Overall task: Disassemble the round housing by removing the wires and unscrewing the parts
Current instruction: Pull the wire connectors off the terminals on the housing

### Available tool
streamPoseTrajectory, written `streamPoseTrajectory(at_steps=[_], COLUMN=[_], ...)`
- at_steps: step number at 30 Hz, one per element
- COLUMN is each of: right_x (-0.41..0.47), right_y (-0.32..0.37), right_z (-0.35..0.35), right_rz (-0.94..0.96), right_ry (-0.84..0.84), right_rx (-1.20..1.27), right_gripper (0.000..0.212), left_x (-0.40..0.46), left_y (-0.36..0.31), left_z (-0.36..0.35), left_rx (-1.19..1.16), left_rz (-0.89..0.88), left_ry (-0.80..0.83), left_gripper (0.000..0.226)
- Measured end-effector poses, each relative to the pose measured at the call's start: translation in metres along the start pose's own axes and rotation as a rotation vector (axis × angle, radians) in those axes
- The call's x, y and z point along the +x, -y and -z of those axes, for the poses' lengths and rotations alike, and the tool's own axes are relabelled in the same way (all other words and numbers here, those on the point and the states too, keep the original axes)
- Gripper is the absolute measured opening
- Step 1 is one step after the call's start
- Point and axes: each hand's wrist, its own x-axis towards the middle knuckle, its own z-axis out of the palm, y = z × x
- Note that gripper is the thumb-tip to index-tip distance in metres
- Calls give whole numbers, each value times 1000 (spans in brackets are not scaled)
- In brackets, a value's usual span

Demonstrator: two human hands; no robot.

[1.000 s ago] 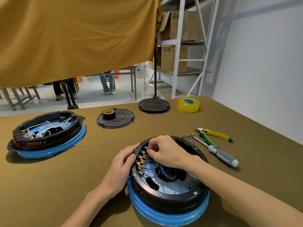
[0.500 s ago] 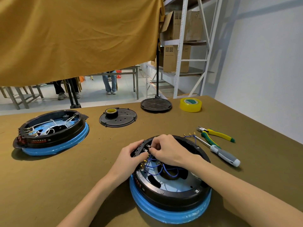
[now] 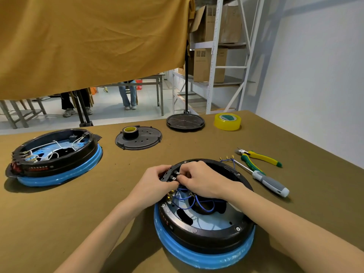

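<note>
A round black housing (image 3: pixel 206 236) on a blue ring lies in front of me, with blue wires (image 3: pixel 189 199) looped inside it. My left hand (image 3: pixel 155 184) grips the black terminal block (image 3: pixel 169 175) on the housing's far left rim. My right hand (image 3: pixel 202 179) reaches over the rim and pinches a wire connector at that block. A removed bundle of blue wires (image 3: pixel 228 160) with gold lugs lies on the table beyond the housing.
A grey-handled screwdriver (image 3: pixel 269 184) and green-yellow pliers (image 3: pixel 260 156) lie to the right. A second housing (image 3: pixel 59 166) with white wires sits at the left. Farther back are a black cover plate (image 3: pixel 145 142) carrying a tape roll, a stand base (image 3: pixel 185 122) and yellow tape (image 3: pixel 227 121).
My left hand slid up the rim from the housing's side to the terminal block. My right hand stayed at the connectors. The view shifted slightly.
</note>
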Motion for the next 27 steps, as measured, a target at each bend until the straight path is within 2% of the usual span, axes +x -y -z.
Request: streamPoseTrajectory(at_steps=[8,13,27], right_x=[0,-2,-3], right_y=[2,2,1], right_z=[1,-2,-1], right_rz=[25,41,35], right_ry=[-12,-29,-12], right_rx=[-13,-30,11], right_gripper=[24,24,24], left_x=[-4,-7,-14], left_y=[4,4,8], left_z=[-3,-2,-2], left_rx=[-53,-93,-215], left_rz=[-34,-52,-30], left_ry=[-8,-2,-65], left_gripper=[35,53,45])
